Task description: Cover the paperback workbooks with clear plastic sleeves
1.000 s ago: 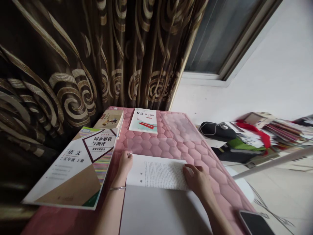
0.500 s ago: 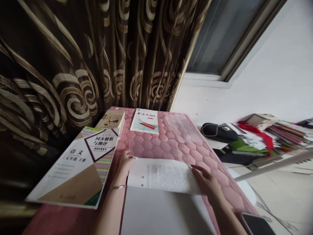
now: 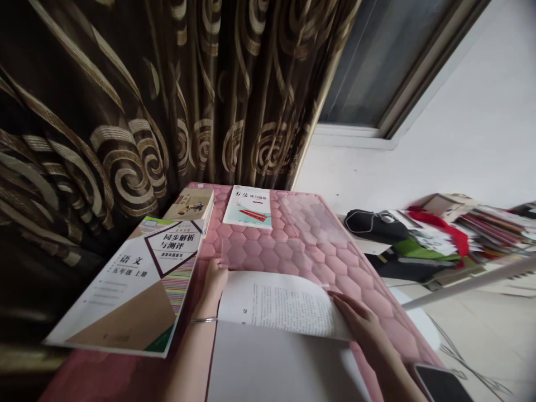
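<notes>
An open book (image 3: 276, 335) lies in front of me on a pink quilted table cover (image 3: 301, 245). My left hand (image 3: 215, 282) rests on the book's top left corner, fingers bent over the edge, a thin bracelet on the wrist. My right hand (image 3: 358, 321) lies at the right edge of the printed page (image 3: 280, 301), fingers stretched out under it, and the page is lifted and bowed upward. A clear plastic sheet covers part of the pink surface beyond the book.
A large workbook (image 3: 129, 285) lies at the left, a thick book (image 3: 190, 204) behind it, a thin white booklet (image 3: 249, 206) at the back. A phone (image 3: 439, 382) sits at the lower right. Clutter of papers and a dark pouch (image 3: 372, 223) lies to the right. A brown curtain hangs behind.
My right hand has slid right and toward me, lifting the printed page so it bows up. My left hand has stayed at the top left corner.
</notes>
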A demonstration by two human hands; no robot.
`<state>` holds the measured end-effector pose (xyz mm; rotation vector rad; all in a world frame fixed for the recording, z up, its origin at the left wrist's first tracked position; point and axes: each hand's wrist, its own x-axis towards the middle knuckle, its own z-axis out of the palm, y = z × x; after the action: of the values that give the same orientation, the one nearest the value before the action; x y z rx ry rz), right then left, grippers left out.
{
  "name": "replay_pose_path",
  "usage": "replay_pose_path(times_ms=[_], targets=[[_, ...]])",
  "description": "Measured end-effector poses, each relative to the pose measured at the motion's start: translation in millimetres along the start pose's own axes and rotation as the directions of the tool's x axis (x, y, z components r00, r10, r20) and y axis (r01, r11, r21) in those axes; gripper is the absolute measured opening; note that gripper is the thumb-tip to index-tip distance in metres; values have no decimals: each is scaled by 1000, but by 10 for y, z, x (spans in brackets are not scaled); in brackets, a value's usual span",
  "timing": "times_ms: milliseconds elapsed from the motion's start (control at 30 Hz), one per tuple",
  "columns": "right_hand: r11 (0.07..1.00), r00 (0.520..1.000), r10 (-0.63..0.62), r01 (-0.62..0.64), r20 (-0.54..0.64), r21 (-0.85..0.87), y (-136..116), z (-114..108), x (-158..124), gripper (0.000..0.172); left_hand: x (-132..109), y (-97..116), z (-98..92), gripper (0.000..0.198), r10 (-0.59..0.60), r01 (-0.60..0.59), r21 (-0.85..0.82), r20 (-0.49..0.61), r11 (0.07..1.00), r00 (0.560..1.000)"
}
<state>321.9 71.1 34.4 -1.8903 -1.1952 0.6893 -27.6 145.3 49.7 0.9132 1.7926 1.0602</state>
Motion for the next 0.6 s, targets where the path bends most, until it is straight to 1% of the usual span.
replay_pose_path(times_ms=[67,200,367,533,600], targets=[[998,999,12,-14,39,54,-68,-8,-62,46,19,6,4,54,13,-13,18,0,1000,1000],[994,999,-34,35,-11,106,-198,13,-190,46,24,26,16,51,24,-26,54,33,998,999],[998,999,34,-35,13,60,-227,40,-226,43,14,6,31,41,77,-70,160,-38,985,996],[997,993,81,-82,-87,-6,-345,21,-304,37,18,-38,31,39,104,-102,169,-6,980,995],[994,991,98,-101,-89,-32,-386,1,-335,37,20,-43,31,29,139,-130,198,-32,972,990]])
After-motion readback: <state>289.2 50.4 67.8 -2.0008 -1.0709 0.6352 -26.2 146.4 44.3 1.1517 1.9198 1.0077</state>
